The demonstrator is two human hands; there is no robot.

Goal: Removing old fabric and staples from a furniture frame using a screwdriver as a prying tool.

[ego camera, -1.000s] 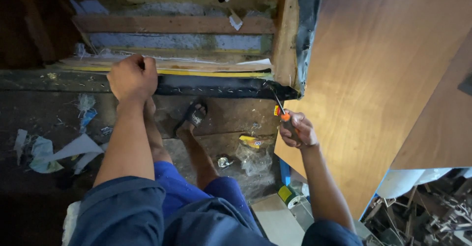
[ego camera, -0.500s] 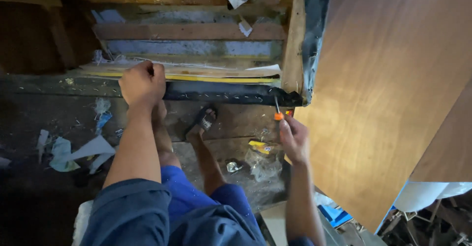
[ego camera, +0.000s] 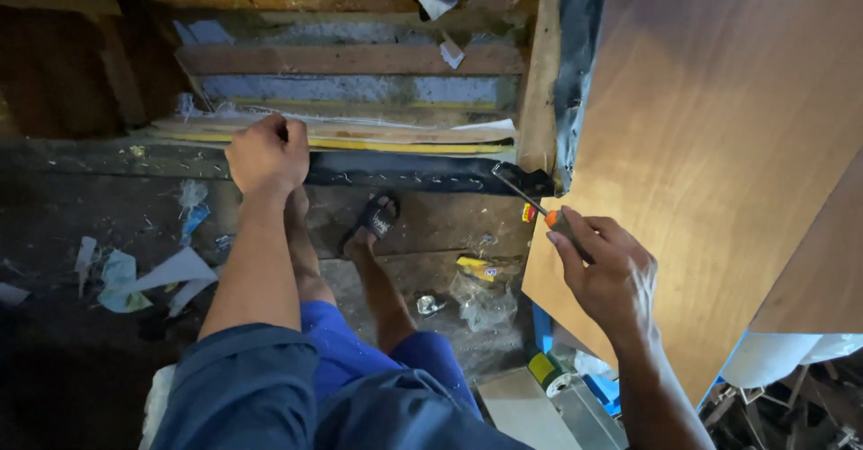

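Observation:
My left hand grips the edge of a dark fabric strip stapled along a wooden furniture frame. My right hand is closed on a screwdriver with an orange and black handle. Its metal tip points at the right end of the strip, beside the frame's upright post. My legs and a black sandal show below the frame.
A large brown plywood panel leans at the right. Torn paper scraps and a crumpled plastic bag litter the wooden floor. Boxes and blue items sit at the lower right.
My right hand has brought the screwdriver closer to the right end of the strip. My left hand keeps its grip on the strip's edge; the view has shifted slightly.

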